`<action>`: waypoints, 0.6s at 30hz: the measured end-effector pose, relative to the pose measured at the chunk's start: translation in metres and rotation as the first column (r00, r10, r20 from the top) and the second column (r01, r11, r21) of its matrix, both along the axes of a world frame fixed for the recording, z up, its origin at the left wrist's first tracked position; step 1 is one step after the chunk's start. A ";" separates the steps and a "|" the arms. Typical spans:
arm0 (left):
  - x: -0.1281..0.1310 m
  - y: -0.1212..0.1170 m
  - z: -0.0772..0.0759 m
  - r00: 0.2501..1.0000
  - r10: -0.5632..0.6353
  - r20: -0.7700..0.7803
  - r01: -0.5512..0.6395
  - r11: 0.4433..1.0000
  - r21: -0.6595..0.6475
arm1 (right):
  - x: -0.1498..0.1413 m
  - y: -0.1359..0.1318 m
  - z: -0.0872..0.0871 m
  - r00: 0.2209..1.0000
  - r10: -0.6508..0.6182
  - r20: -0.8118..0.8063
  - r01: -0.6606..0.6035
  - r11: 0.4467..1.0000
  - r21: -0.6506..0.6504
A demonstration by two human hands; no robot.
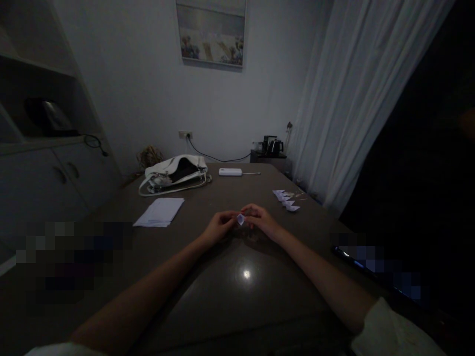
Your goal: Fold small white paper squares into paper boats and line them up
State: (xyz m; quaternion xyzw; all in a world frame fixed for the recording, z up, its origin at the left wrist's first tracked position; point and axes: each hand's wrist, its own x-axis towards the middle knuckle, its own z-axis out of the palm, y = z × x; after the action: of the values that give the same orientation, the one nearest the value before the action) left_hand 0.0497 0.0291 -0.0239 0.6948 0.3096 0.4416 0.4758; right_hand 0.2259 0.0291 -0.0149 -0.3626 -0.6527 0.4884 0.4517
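Observation:
A small piece of folded white paper (241, 219) is held between both hands over the middle of the table. My left hand (221, 226) pinches its left side with thumb and fingers. From the other side, my right hand (261, 220) has its fingertips closed on the right edge. The paper looks like a small diamond with an opening facing me; its finer folds are too small to tell. To the right, several folded paper boats (285, 200) stand in a row. A stack of white paper sheets (160, 212) lies to the left of my hands.
A white handbag (177, 174) sits at the table's far left, with a white power bank (230, 172) and short cable at the back. Near the right edge lies a dark phone-like device (358, 264). A black kettle (275, 147) stands beyond the table (200, 306).

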 end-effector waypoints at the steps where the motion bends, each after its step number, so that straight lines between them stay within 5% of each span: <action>1: 0.000 0.000 0.001 1.000 0.000 -0.009 0.000 1.000 0.004 | 0.000 0.000 0.000 1.000 0.001 -0.016 -0.001 1.000 -0.020; 10: -0.002 -0.003 0.003 0.997 0.002 -0.079 -0.006 0.999 -0.047 | 0.000 -0.002 0.002 0.991 0.027 -0.128 -0.050 0.981 -0.187; 18: -0.002 -0.006 0.004 0.990 -0.045 -0.136 0.039 0.998 -0.041 | 0.000 -0.001 -0.002 0.999 0.047 -0.008 -0.048 0.993 -0.110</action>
State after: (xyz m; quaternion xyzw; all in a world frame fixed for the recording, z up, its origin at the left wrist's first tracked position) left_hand 0.0481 0.0235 -0.0202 0.7205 0.3352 0.3768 0.4760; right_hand 0.2260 0.0283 -0.0165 -0.3702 -0.6318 0.5353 0.4210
